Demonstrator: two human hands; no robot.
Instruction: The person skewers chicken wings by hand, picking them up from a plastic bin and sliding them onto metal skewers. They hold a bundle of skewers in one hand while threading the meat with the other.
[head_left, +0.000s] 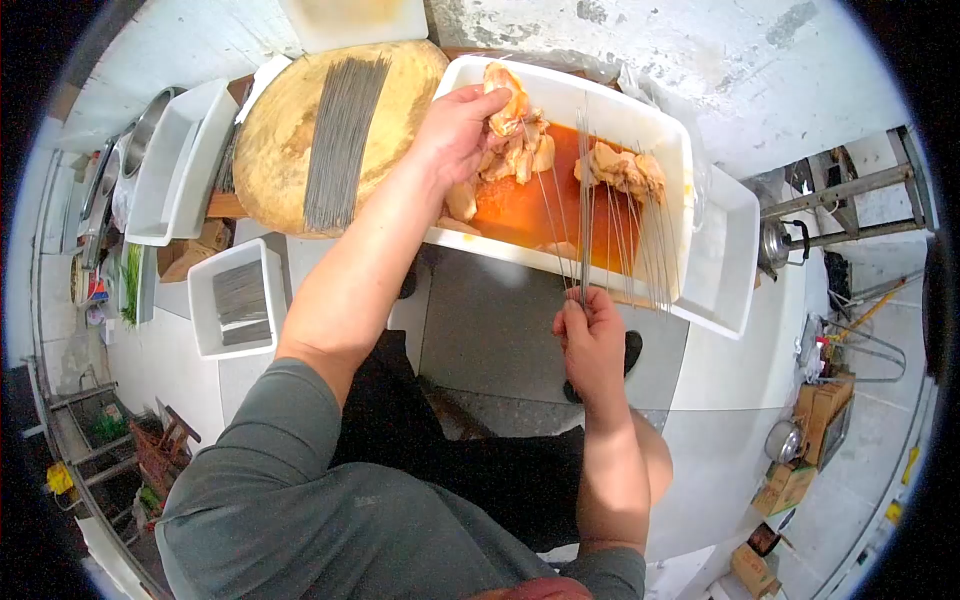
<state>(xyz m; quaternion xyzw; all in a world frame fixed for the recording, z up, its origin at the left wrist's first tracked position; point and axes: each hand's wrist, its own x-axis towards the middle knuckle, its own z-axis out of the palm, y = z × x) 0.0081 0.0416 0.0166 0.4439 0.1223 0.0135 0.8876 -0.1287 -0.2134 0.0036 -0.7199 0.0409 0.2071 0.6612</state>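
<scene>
My left hand [462, 130] is closed on a piece of raw marinated meat [507, 98], raised over the left part of a white tub [560, 262]. More meat pieces [518, 157] lie just below it in the tub, beside red-orange marinade [515, 215]. My right hand [592, 325], in front of the tub's near rim, grips a bunch of thin metal skewers [584, 235] pointing up across the tub. Further skewers [655, 260] lean over the rim at the right, their far ends at clumped meat [622, 172].
Left of the tub, a round wooden chopping block [275, 140] bears a large bundle of metal skewers [345, 145]. A small white bin [205, 300] holding skewers sits below it. One white tray [180, 165] stands far left, another [735, 255] at the right beside the tub.
</scene>
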